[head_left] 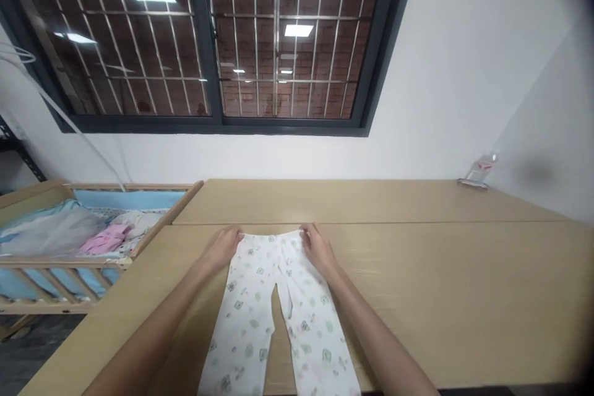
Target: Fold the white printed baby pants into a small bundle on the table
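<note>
Your left hand [226, 245] and your right hand [317, 246] each had a tight pinch, thumb and fingers closed, on the small white cloth pants [304, 312] with pale green and grey pictures. Your left hand had the top corner at the pants' eleven o'clock, and your right hand had the one at one o'clock, so the waist was almost straight between them. The pants were at six o'clock in your view, spread out over the long, light brown, flat table [440, 297]. Both legs pointed down toward you, a little apart, and their ends ran out of sight. At eight o'clock was a light wooden cot [55, 262] with blue cloth sides, and a crumpled pink cloth [106, 239] lay in it. At three o'clock, at the back of the table, was a clear bottle [482, 167] with a bit of red on it. At eleven o'clock was a big window with a dark frame [297, 128].
</note>
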Demonstrator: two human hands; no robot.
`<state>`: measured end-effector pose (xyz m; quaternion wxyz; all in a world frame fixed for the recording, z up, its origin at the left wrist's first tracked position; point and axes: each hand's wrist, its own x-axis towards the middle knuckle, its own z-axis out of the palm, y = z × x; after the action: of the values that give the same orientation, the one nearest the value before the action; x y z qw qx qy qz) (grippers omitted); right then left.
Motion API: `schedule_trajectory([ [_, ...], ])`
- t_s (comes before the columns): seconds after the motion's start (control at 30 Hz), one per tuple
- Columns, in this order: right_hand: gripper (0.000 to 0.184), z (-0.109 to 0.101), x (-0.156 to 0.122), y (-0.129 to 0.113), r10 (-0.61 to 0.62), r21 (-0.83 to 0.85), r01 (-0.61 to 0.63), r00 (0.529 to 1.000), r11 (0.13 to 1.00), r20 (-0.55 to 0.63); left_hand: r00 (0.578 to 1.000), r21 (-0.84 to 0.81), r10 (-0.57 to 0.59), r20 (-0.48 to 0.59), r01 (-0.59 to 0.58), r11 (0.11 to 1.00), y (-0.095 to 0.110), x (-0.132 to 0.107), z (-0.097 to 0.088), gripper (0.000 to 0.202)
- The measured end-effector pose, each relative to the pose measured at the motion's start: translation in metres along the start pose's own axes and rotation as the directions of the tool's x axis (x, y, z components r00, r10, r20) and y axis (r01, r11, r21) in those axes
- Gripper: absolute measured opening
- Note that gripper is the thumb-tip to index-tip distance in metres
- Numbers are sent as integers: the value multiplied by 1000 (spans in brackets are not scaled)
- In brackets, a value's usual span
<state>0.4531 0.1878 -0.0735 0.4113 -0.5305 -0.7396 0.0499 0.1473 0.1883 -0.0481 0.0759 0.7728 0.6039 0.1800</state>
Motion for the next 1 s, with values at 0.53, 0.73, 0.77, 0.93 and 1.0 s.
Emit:
schedule_trajectory([
  [0.53,33,25,-2,33,-15,-63,41,928,997,371,981,75,110,160,-123,990,-6,-13,67,47],
  [0.73,32,44,17,42,13,-40,4,915,999,403,975,133,38,220,-69,989,-6,8,71,56],
  [0.77,32,48,21,45,34,-21,-28,918,999,396,973,140,28,227,-61,988,-6,14,69,57],
  [0.93,27,59,41,61,154,80,-193,925,978,348,970,146,14,243,-51,988,10,30,52,56],
  [1.0,25,61,48,66,246,133,-298,917,945,313,972,135,34,232,-67,989,28,23,43,56],
])
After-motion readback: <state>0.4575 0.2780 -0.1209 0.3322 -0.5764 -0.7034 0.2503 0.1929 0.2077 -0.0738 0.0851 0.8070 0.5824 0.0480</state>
